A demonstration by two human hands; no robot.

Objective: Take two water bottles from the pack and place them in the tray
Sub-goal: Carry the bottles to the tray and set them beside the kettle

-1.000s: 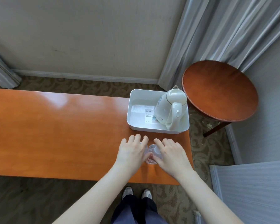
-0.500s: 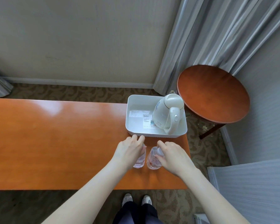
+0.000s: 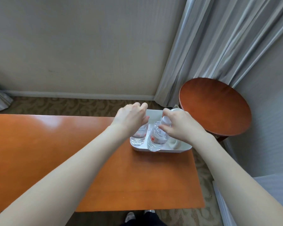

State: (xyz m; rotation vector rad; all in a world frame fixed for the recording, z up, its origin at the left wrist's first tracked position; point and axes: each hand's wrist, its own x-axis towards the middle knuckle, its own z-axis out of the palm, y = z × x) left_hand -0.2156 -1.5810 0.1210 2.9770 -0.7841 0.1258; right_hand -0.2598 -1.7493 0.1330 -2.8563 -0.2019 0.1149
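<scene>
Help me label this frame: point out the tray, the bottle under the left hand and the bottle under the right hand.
tray (image 3: 178, 150), head view, near wall.
left bottle (image 3: 138, 138), head view, clear body.
right bottle (image 3: 157, 139), head view, clear body.

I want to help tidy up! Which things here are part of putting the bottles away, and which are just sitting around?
Part of the job:
left hand holding the left bottle
right hand holding the right bottle
white tray on the long table

Just sitting around:
white kettle, mostly hidden, in the tray
round side table
curtain
</scene>
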